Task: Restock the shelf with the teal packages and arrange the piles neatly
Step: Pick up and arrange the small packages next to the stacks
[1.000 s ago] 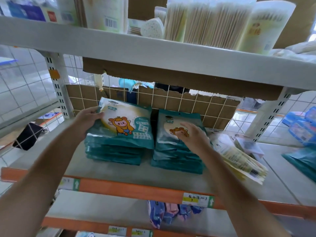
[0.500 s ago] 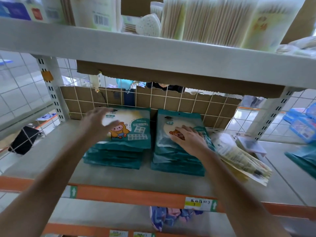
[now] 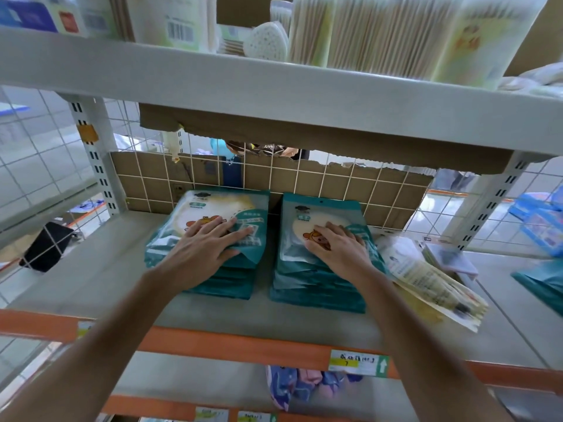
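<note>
2 piles of teal packages sit side by side on the grey shelf — against the wire back. The left hand lies flat, fingers straight, on the left pile; the right hand presses the right pile, fingers extended, slightly bent.

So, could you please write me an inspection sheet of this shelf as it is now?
Surface: grey shelf with an orange front edge and a price label.
Job's things: left pile and right pile of teal packages, side by side with a gap; another teal package lies far right.
Clutter: pale packets lie tilted beside the right pile.
Hands: left hand flat on the left pile; right hand rests on the right pile.
Cables: nothing seen.
Surroundings: wire grid backed with cardboard; cotton swab packs on the upper shelf.
</note>
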